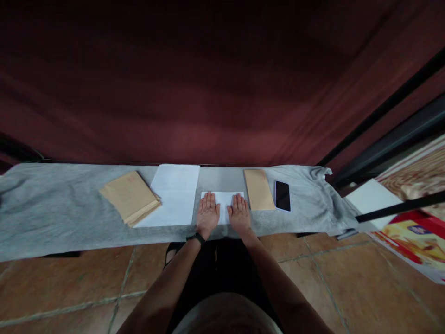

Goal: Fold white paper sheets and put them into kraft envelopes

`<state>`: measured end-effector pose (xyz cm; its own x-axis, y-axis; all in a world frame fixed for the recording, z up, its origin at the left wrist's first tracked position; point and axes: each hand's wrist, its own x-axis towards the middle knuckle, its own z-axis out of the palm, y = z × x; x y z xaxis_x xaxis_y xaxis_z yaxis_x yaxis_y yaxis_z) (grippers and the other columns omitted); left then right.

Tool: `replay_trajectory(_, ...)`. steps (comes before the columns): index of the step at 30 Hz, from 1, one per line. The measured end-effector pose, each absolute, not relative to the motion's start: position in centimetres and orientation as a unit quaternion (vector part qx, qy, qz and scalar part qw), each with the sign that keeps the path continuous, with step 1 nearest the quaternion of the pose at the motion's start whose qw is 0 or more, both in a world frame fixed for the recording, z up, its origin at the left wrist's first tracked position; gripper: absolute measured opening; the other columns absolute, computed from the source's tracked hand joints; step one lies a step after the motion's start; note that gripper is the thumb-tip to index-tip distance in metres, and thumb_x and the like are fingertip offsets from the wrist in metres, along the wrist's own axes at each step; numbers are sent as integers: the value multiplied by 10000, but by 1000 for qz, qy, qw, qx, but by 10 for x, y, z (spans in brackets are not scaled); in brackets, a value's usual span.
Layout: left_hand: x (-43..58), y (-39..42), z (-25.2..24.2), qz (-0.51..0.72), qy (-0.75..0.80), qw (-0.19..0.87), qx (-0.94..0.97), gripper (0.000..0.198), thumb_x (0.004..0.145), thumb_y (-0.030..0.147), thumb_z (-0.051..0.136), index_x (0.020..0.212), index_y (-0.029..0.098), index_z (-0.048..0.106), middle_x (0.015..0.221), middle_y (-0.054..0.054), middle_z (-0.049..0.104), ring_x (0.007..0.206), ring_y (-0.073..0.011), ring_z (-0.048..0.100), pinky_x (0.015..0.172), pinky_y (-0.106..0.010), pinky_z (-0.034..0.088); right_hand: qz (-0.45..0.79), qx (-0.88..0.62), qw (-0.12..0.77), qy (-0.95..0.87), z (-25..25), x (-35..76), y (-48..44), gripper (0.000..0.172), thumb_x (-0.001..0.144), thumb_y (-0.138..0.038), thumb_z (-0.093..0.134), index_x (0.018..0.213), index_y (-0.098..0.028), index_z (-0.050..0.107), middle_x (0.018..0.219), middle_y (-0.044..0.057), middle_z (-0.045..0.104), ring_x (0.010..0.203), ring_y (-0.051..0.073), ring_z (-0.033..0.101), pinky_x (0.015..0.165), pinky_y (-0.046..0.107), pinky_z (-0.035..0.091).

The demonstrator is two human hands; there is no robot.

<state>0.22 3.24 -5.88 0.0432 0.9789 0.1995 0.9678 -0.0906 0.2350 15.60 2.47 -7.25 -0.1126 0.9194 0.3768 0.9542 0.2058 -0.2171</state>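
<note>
A small white sheet of paper [223,200], perhaps folded, lies on the grey cloth in front of me. My left hand [208,212] rests flat on its left part, fingers stretched out and pointing away from me. On the right part, my right hand [239,214] lies flat in the same way. The middle of the paper shows between my thumbs. Just right of my right hand is a brown envelope [259,190]. Left of my left hand lie larger white sheets [177,195], partly covered by a stack of brown envelopes [132,195].
A grey cloth [69,208] covers the narrow bench. A phone [282,195] lies right of the single envelope. Dark red panelling [208,116] rises behind the bench. Dark metal bars [382,111] and a colourful printed box [417,239] stand at the right, above the tiled floor [330,273].
</note>
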Motion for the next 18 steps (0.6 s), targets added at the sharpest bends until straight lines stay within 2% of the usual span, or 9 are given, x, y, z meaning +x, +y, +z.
replay_trajectory(6,2,33,-49,139,666,24,733,559,1024,339,311,1540,141,392,1638,-154,299,1528,-290,253,1236,-497,235,1,-611,182,-771,-64,152,-6,508,1050,-297,394,1531,-133,411,1585,162,404,1462,276,390,1202,509,269)
replay_trajectory(10,0,26,-45,130,647,31,751,562,1032,343,283,1548,141,376,1641,-138,299,1536,-279,230,1243,-490,216,19,-563,179,-806,-61,146,-23,498,1058,-332,387,1532,-184,416,1589,105,414,1463,252,391,1217,482,263)
replay_trajectory(15,-6,0,-47,125,597,38,792,542,1035,360,274,1553,241,379,1637,-43,324,1546,-241,200,1256,-488,201,10,-579,187,-794,-63,147,-27,518,1055,-314,386,1541,-133,392,1591,151,396,1471,265,377,1206,480,285)
replay_trajectory(18,-13,-13,-49,123,605,34,786,548,1033,371,282,1546,216,394,1628,-61,340,1539,-243,224,1256,-483,213,-1,-596,192,-780,-65,152,-28,544,1057,-328,378,1548,-97,365,1592,170,388,1471,285,373,1200,485,296)
